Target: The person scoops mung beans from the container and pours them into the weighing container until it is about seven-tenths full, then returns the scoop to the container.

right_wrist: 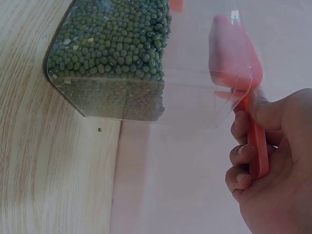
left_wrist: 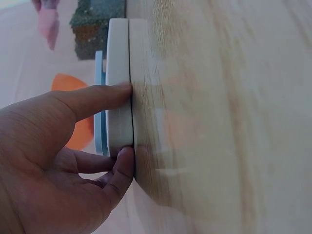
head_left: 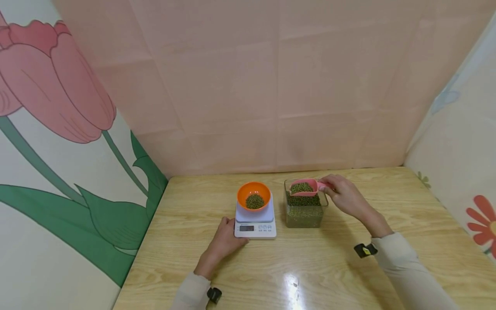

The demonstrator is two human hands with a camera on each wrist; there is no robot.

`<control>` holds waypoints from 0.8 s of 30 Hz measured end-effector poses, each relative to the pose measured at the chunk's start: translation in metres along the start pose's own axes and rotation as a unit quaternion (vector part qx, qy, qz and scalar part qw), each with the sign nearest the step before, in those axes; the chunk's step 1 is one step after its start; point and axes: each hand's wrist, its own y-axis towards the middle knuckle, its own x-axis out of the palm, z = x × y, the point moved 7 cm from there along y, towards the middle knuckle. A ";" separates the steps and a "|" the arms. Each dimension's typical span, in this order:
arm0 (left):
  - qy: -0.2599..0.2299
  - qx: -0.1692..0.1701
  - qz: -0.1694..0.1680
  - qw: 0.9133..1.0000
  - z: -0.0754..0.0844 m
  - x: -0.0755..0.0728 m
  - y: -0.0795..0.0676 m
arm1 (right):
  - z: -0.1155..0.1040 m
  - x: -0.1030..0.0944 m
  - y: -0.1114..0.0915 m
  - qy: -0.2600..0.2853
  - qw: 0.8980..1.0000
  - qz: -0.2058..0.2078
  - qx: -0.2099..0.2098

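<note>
1. Pale right sleeve (head_left: pixel 404 262), lower right; right hand (head_left: pixel 346 197), fingers gripping pink scoop (head_left: pixel 315 187).
2. Scoop, right of centre, looks light, stiff; hold its handle (right_wrist: pixel 258 146) level: mung beans (head_left: pixel 301 187) could roll out.
3. Left hand (head_left: pixel 226 240), fingers holding kitchen scale (head_left: pixel 252 216).

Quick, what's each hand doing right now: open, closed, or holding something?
Left hand: holding the white scale at its near left corner.
Right hand: closed round the handle of the pink scoop, which holds green beans.

pink scoop (head_left: pixel 314 185) w/ grn beans (head_left: pixel 300 188) at clear bin's (head_left: pixel 304 218) mouth; wht scale (head_left: pixel 253 235) w/ orange bowl (head_left: pixel 251 188) atop, lft of bin
</note>
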 end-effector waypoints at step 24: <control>-0.005 0.010 0.000 1.000 -0.002 0.001 0.001 | -0.007 -0.004 0.006 0.009 1.000 0.000 -0.001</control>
